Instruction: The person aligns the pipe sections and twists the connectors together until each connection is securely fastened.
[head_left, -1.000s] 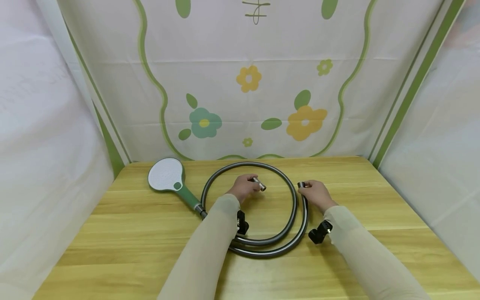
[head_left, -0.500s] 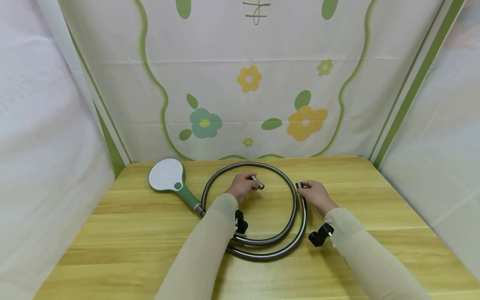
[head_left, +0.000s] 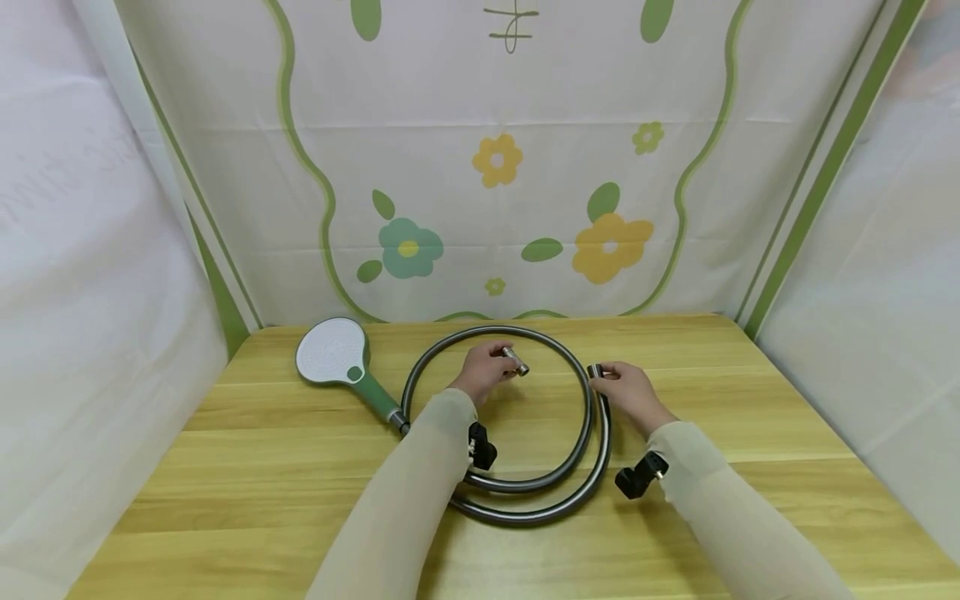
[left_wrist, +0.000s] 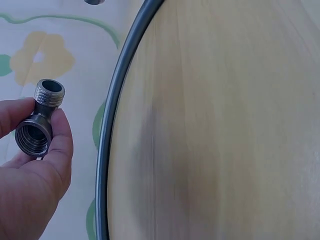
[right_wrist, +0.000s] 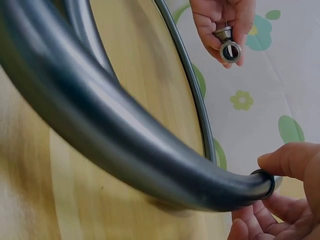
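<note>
My left hand [head_left: 482, 371] holds a small metal threaded pipe fitting [head_left: 515, 361] above the table, inside the hose loop. In the left wrist view, thumb and fingers pinch the fitting [left_wrist: 48, 98]; it has an outer-threaded end and a wider inner-threaded socket. My right hand [head_left: 630, 393] pinches the metal end [head_left: 595, 371] of a dark grey shower hose [head_left: 517, 518], raised at the loop's right side. The fitting and the hose end are apart. A green-handled shower head [head_left: 332, 351] with a white face lies at the left, joined to the hose's other end.
The hose lies coiled on the wooden table [head_left: 247, 492], partly hidden under my left forearm. A patterned fabric wall [head_left: 450, 92] stands at the back edge, with white side walls left and right. Both wrists carry small black cameras [head_left: 641, 475].
My right hand has shifted slightly left with the hose end, bringing it a little closer to the fitting. My left hand has moved slightly up and left in view, still holding the fitting.
</note>
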